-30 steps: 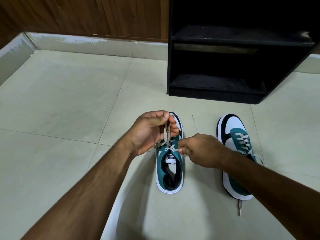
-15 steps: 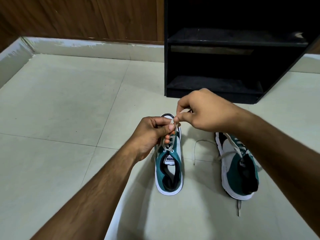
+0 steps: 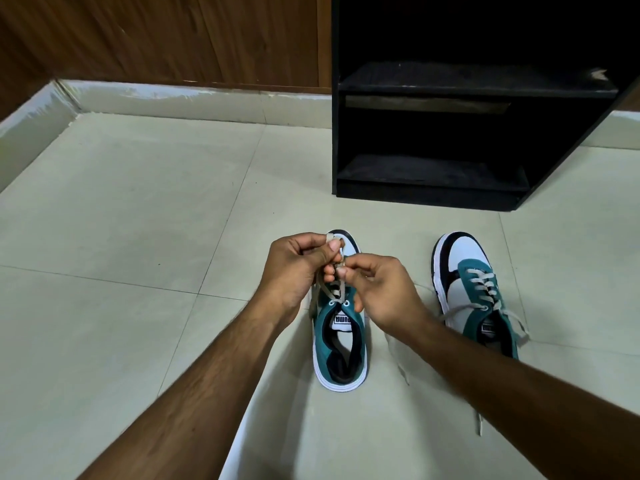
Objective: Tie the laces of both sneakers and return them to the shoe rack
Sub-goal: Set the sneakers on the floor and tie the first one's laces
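Observation:
Two teal, white and black sneakers stand on the tiled floor, toes pointing away from me. Over the left sneaker (image 3: 341,344) both my hands work its grey laces (image 3: 322,289). My left hand (image 3: 298,268) pinches a lace loop above the toe. My right hand (image 3: 384,289) grips the other lace end right beside it, fingertips touching. The right sneaker (image 3: 474,292) stands apart to the right, its laces loose and trailing on the floor. The black shoe rack (image 3: 450,133) stands behind, its shelves bare.
A wood-panelled wall (image 3: 173,36) and a pale skirting (image 3: 173,102) run along the back and left. The pale tiled floor (image 3: 121,237) spreads wide to the left of the sneakers.
My right hand, which had pulled the lace up and away toward the rack, has come back down beside my left hand over the left sneaker. The left hand has stayed holding its loop.

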